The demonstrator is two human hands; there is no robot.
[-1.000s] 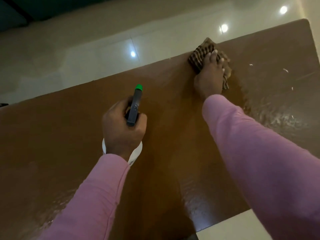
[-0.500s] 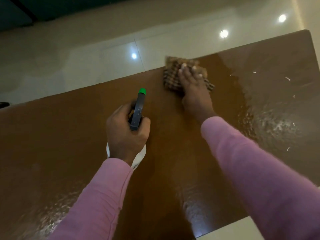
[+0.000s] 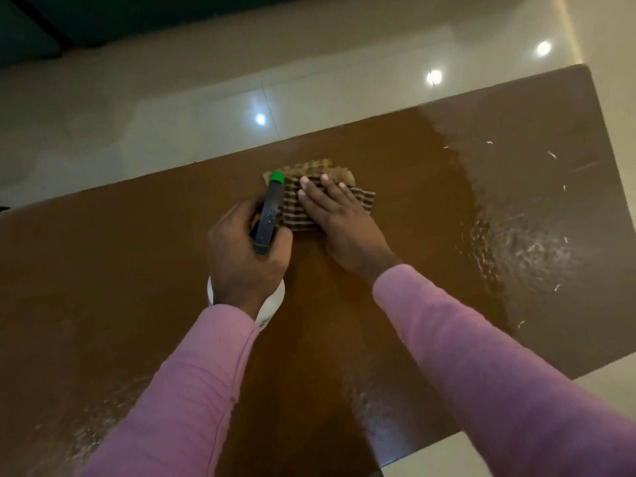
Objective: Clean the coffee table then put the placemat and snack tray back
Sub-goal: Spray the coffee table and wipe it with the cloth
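Observation:
The brown coffee table fills most of the head view. My left hand grips a spray bottle with a dark head, a green nozzle tip and a white body showing under my wrist. My right hand lies flat, fingers spread, pressing a brown checked cloth onto the tabletop near the far edge, right beside the bottle's nozzle. Wet sheen and small white specks cover the table's right part. No placemat or snack tray is in view.
Glossy cream floor tiles lie beyond the table's far edge and at the near right corner, with ceiling lights reflected in them. A dark surface spans the top left. The table's right end is near the frame edge.
My right hand has slid the cloth leftward along the far edge, from the right part to beside the spray bottle. The left hand has kept hold of the bottle.

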